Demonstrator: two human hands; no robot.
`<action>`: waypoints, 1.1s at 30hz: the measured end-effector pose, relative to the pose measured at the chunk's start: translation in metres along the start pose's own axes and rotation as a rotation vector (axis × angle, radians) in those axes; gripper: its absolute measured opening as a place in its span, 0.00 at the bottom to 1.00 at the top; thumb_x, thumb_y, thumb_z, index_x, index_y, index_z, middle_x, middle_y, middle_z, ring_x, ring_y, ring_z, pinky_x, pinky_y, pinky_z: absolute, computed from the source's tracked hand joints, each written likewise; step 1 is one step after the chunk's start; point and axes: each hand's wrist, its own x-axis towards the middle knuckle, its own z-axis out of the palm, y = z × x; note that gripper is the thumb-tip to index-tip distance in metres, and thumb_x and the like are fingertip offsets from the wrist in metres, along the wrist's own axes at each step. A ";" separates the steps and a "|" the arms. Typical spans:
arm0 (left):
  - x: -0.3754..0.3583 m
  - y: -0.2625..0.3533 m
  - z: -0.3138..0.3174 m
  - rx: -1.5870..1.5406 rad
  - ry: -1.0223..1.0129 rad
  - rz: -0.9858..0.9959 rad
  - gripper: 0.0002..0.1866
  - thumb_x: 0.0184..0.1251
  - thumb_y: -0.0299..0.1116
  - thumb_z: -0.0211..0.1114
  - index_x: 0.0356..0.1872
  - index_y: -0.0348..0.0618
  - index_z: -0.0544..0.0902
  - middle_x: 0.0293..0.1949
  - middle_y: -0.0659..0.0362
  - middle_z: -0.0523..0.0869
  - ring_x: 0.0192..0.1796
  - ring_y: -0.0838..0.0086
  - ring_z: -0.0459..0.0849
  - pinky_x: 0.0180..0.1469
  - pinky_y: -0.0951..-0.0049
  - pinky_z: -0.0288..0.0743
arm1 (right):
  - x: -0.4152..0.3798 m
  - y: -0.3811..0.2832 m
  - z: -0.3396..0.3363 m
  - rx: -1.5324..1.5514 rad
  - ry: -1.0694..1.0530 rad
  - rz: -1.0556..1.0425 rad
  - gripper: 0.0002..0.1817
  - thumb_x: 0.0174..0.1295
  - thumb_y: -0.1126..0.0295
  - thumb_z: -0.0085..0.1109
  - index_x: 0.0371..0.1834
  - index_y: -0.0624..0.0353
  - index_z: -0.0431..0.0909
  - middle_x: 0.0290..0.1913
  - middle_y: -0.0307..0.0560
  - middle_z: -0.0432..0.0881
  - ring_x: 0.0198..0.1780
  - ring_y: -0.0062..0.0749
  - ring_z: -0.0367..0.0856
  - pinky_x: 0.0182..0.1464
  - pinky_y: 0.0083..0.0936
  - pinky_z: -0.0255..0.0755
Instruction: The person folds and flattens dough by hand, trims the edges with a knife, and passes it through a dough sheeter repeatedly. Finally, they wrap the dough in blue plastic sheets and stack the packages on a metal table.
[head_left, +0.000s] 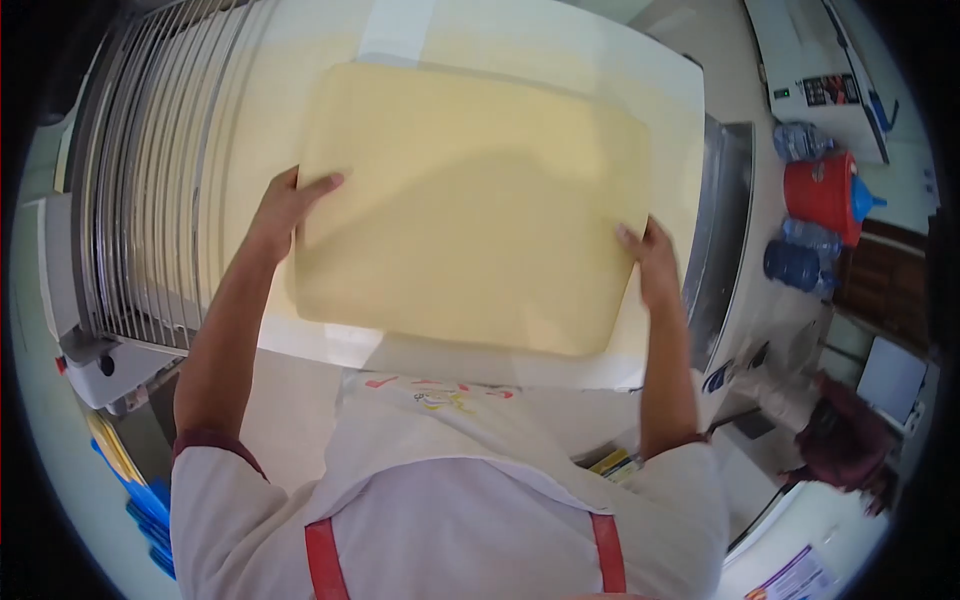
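Observation:
A wide, flat sheet of pale yellow dough (460, 210) with rounded corners spans the space in front of me. My left hand (292, 205) grips its left edge, thumb on top and the fingers hidden underneath. On the opposite edge my right hand (648, 250) pinches the sheet the same way, slightly blurred. Below the dough lies the white belt (670, 110) of a dough sheeter, dusted yellow in places. A shadow falls across the middle of the sheet.
A metal bar guard (150, 170) covers the machine's left side, and a steel tray (725, 240) borders the belt's right end. A red bucket (820, 190) and water bottles (800, 142) stand on the floor at right. Another person (840, 430) is at lower right.

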 end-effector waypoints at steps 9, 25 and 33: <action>0.030 -0.041 -0.025 -0.090 -0.077 -0.225 0.33 0.53 0.31 0.75 0.60 0.31 0.72 0.51 0.50 0.82 0.53 0.65 0.82 0.55 0.60 0.78 | -0.039 -0.051 0.011 0.289 -0.367 -0.362 0.26 0.62 0.60 0.64 0.56 0.67 0.70 0.49 0.47 0.79 0.54 0.32 0.77 0.58 0.26 0.69; -0.289 -0.088 -0.148 -0.420 -0.058 0.289 0.28 0.59 0.40 0.71 0.56 0.33 0.77 0.48 0.53 0.84 0.49 0.68 0.84 0.49 0.65 0.80 | -0.130 0.094 0.249 -0.269 -0.653 -0.044 0.27 0.63 0.58 0.61 0.58 0.67 0.69 0.51 0.48 0.78 0.56 0.33 0.76 0.59 0.28 0.69; -0.481 -0.265 -0.153 -1.310 0.258 0.973 0.33 0.70 0.58 0.54 0.53 0.32 0.79 0.47 0.52 0.84 0.47 0.66 0.83 0.50 0.67 0.77 | -0.189 0.140 0.352 -0.639 -0.947 -0.036 0.27 0.64 0.57 0.60 0.59 0.67 0.68 0.52 0.48 0.78 0.56 0.33 0.76 0.59 0.29 0.68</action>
